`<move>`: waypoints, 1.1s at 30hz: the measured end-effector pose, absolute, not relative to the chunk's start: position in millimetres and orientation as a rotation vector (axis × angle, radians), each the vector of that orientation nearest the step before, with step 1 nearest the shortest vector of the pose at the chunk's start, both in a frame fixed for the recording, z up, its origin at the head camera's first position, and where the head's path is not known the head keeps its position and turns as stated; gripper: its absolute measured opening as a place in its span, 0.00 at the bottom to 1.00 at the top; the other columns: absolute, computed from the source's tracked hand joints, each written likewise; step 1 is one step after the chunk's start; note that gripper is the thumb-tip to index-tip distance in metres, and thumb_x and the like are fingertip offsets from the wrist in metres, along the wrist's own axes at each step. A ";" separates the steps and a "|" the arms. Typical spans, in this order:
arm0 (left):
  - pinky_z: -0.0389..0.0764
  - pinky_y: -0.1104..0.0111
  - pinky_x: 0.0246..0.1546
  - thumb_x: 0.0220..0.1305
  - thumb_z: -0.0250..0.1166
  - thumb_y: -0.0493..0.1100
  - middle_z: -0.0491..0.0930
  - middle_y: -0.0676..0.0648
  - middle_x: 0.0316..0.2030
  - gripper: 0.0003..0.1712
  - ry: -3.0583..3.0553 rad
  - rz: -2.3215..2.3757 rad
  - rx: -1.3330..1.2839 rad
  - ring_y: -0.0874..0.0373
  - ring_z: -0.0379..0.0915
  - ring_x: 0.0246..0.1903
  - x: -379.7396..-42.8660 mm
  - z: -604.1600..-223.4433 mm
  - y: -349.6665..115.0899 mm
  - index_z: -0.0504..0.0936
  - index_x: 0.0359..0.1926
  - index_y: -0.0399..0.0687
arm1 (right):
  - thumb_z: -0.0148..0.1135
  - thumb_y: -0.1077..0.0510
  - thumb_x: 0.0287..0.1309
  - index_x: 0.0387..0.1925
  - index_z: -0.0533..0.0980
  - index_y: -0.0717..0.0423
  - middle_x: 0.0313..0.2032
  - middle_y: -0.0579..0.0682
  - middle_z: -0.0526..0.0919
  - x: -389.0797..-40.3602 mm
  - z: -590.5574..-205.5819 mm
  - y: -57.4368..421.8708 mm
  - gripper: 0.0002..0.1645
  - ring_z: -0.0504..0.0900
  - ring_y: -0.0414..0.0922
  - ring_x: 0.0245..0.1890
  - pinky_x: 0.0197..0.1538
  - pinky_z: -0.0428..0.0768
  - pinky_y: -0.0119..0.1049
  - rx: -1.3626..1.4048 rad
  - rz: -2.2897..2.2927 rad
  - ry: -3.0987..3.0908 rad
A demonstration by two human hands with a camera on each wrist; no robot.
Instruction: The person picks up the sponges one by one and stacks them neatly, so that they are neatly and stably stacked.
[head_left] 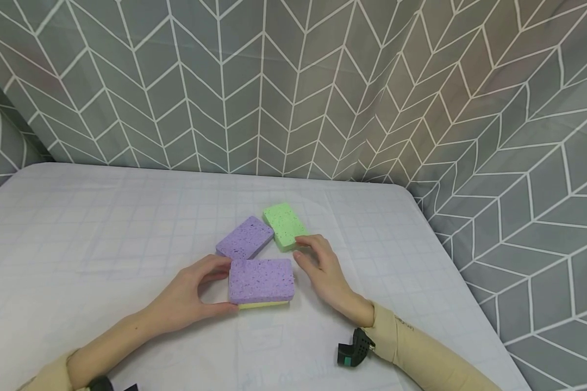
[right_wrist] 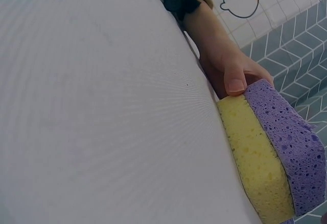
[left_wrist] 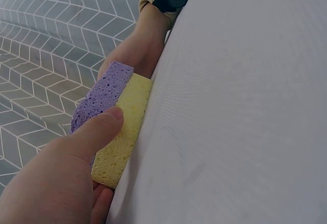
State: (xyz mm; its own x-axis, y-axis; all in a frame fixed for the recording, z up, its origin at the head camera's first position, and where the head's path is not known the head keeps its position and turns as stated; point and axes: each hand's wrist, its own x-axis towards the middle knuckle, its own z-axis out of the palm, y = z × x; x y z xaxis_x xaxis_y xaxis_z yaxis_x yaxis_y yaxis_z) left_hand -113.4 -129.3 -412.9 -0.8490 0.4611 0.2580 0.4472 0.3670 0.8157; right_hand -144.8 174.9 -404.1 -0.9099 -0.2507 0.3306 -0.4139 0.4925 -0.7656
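Note:
A purple sponge (head_left: pixel 261 280) lies flat on a yellow sponge (left_wrist: pixel 122 132), which shows only as a thin strip along the front in the head view. My left hand (head_left: pixel 188 296) grips this stack at its left end, thumb at the front corner and fingers at the back one. To the right of the stack is my right hand (head_left: pixel 326 271), fingers loosely bent, holding nothing. Its index fingertip overlaps the near corner of a green sponge (head_left: pixel 285 224) in the head view. Behind the stack, a second purple sponge (head_left: pixel 245 238) lies at a slant beside the green one.
A white cloth with faint grid lines covers the table (head_left: pixel 127 217). Grey curtain (head_left: pixel 244 87) with a white chevron pattern hangs behind the table and along its right side. Dark camera mounts sit on both wrists, the right one (head_left: pixel 354 347) above the tabletop.

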 end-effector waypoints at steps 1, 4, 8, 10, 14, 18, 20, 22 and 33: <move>0.81 0.70 0.60 0.45 0.80 0.58 0.77 0.53 0.57 0.45 2.584 1.537 0.859 0.60 0.78 0.56 -113.5 -413.2 -129.2 0.73 0.63 0.50 | 0.58 0.55 0.69 0.59 0.75 0.56 0.54 0.50 0.78 -145.0 -404.3 175.1 0.20 0.73 0.47 0.61 0.68 0.72 0.52 0.569 1.384 -2.557; 0.81 0.70 0.60 0.45 0.80 0.58 0.77 0.53 0.57 0.45 2.581 1.541 0.863 0.60 0.78 0.56 -113.7 -413.8 -128.9 0.73 0.63 0.50 | 0.58 0.55 0.69 0.59 0.75 0.56 0.53 0.49 0.78 -145.7 -405.0 175.5 0.20 0.73 0.47 0.60 0.69 0.72 0.51 0.537 1.376 -2.563; 0.81 0.70 0.60 0.45 0.80 0.58 0.77 0.53 0.57 0.45 2.582 1.540 0.866 0.60 0.78 0.56 -114.1 -414.0 -128.9 0.73 0.63 0.50 | 0.59 0.55 0.68 0.59 0.75 0.55 0.53 0.48 0.79 -146.9 -405.0 175.6 0.20 0.73 0.46 0.60 0.69 0.72 0.50 0.505 1.358 -2.571; 0.81 0.70 0.60 0.45 0.80 0.58 0.77 0.53 0.57 0.45 2.585 1.537 0.863 0.60 0.78 0.56 -114.1 -413.9 -129.0 0.73 0.63 0.51 | 0.60 0.56 0.67 0.59 0.75 0.56 0.53 0.49 0.79 -147.3 -404.7 175.4 0.20 0.73 0.47 0.60 0.68 0.73 0.51 0.499 1.346 -2.565; 0.81 0.70 0.60 0.45 0.80 0.59 0.77 0.53 0.57 0.45 2.594 1.526 0.855 0.59 0.79 0.56 -114.1 -413.7 -129.3 0.73 0.63 0.51 | 0.62 0.56 0.66 0.58 0.76 0.56 0.52 0.50 0.79 -148.5 -405.2 175.6 0.20 0.74 0.49 0.59 0.66 0.74 0.52 0.477 1.327 -2.555; 0.81 0.69 0.60 0.45 0.80 0.59 0.77 0.53 0.57 0.45 2.592 1.525 0.856 0.59 0.78 0.56 -114.3 -414.2 -129.2 0.73 0.63 0.52 | 0.64 0.57 0.64 0.57 0.75 0.57 0.51 0.52 0.79 -150.2 -405.6 176.4 0.21 0.74 0.50 0.57 0.64 0.75 0.52 0.439 1.309 -2.560; 0.81 0.69 0.60 0.45 0.80 0.59 0.77 0.53 0.57 0.45 2.587 1.529 0.859 0.59 0.78 0.56 -114.4 -414.5 -129.1 0.73 0.63 0.52 | 0.66 0.58 0.62 0.57 0.75 0.57 0.50 0.53 0.79 -151.8 -406.0 177.1 0.22 0.75 0.51 0.55 0.64 0.75 0.51 0.414 1.292 -2.562; 0.81 0.69 0.60 0.45 0.80 0.59 0.77 0.53 0.57 0.45 2.586 1.529 0.861 0.60 0.78 0.56 -114.4 -414.6 -129.0 0.73 0.63 0.52 | 0.67 0.58 0.60 0.57 0.76 0.57 0.49 0.53 0.79 -153.8 -406.9 178.1 0.23 0.75 0.51 0.54 0.63 0.75 0.49 0.387 1.271 -2.563; 0.81 0.69 0.60 0.45 0.80 0.60 0.77 0.53 0.57 0.45 2.592 1.525 0.853 0.60 0.78 0.56 -113.7 -413.0 -129.2 0.73 0.63 0.51 | 0.73 0.54 0.55 0.59 0.74 0.60 0.48 0.55 0.78 -161.0 -406.7 182.1 0.32 0.76 0.52 0.52 0.61 0.75 0.49 0.315 1.159 -2.602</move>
State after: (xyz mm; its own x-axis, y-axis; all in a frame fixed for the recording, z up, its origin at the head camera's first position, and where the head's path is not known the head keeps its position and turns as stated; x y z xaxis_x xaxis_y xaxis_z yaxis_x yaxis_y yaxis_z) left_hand -113.7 -129.2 -413.0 -0.8510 0.4601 0.2532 0.4449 0.3754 0.8131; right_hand -161.0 182.1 -406.7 -0.9386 -0.0860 0.3341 -0.3059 0.6553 -0.6906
